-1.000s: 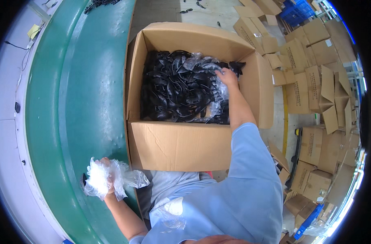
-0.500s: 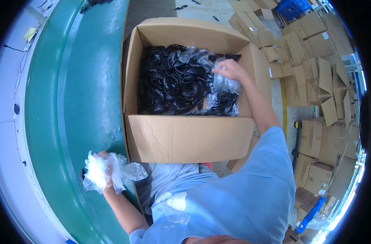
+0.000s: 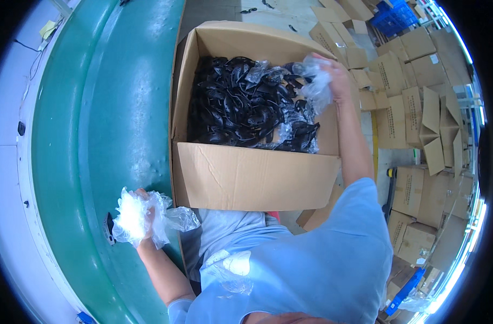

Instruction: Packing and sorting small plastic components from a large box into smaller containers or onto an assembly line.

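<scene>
A bunch of clear plastic bags [image 3: 132,218] is gripped in my left hand [image 3: 149,217] above the green bench, its fingers mostly covered by the film. My right hand [image 3: 339,81] is closed on a crumpled clear plastic bag [image 3: 315,86], held up at the right wall of the open cardboard box [image 3: 257,178]. Inside that box lies a heap of glossy black curved plastic parts [image 3: 233,108]. More clear film [image 3: 284,131] lies among the parts on the right side. A small dark object [image 3: 109,229] rests on the bench just left of my left hand.
The long green bench [image 3: 122,108] runs along the left, beside the box. Several brown cartons [image 3: 419,100], some with raised flaps, crowd the right side. A blue crate [image 3: 395,19] stands at the far right. Some black pieces [image 3: 249,10] lie on the floor beyond the box.
My right hand has lifted the plastic bag up and to the right, off the black parts toward the box's right wall. My left hand still holds its bags in about the same place.
</scene>
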`<state>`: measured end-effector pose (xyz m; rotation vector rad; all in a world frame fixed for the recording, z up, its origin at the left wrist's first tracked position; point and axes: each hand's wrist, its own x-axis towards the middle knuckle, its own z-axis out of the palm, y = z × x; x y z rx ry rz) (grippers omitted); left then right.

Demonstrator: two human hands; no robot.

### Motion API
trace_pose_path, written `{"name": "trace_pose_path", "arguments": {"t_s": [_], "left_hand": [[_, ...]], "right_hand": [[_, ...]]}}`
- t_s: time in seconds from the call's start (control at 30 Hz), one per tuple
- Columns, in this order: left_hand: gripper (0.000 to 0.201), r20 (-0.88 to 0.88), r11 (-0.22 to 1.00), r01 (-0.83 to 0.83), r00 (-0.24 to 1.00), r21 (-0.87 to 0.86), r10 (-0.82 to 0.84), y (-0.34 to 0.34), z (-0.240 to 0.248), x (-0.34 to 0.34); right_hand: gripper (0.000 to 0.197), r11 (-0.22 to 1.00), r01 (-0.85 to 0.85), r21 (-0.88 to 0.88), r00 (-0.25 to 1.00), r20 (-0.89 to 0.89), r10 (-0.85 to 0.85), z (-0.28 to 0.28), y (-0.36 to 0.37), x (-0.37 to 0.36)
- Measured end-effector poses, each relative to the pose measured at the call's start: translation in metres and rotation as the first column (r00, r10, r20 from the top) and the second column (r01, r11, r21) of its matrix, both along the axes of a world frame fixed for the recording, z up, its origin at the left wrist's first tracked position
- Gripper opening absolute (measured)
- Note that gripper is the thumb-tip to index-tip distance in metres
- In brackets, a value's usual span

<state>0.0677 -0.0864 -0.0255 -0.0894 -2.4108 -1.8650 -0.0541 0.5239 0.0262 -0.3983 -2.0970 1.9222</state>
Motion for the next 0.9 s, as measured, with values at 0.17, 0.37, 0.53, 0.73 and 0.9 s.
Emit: {"name": "trace_pose_path", "arguments": {"t_s": [0.17,0.37,0.53,0.73,0.9], "left_hand": [[0.024,-0.046,0.872,0.044,0.996,-0.488,-0.076,-0.015,-0.001,-0.002],[0.025,0.084,0.992,0.033,0.996,-0.121,-0.023,-0.003,0.014,0.002],[0.043,0.053,0.980,0.051,0.997,0.191,-0.062,0.015,0.029,-0.005],[0.052,0.072,0.929,0.042,0.995,0.367,-0.073,0.009,0.022,-0.003],[0.052,0.041,0.915,0.120,0.988,0.385,-0.146,0.008,0.017,-0.006]], "right_hand": [[0.026,0.926,-0.021,0.378,0.990,0.136,-0.033,-0.052,0.026,-0.023],[0.043,0.531,-0.218,0.819,0.898,0.382,-0.221,-0.135,0.022,-0.067],[0.043,0.452,-0.357,0.818,0.811,0.511,-0.284,-0.149,0.006,-0.078],[0.038,0.651,-0.346,0.675,0.888,0.460,-0.006,-0.093,0.010,-0.068],[0.035,0.723,-0.396,0.566,0.918,0.256,0.302,-0.041,-0.011,-0.038]]}}
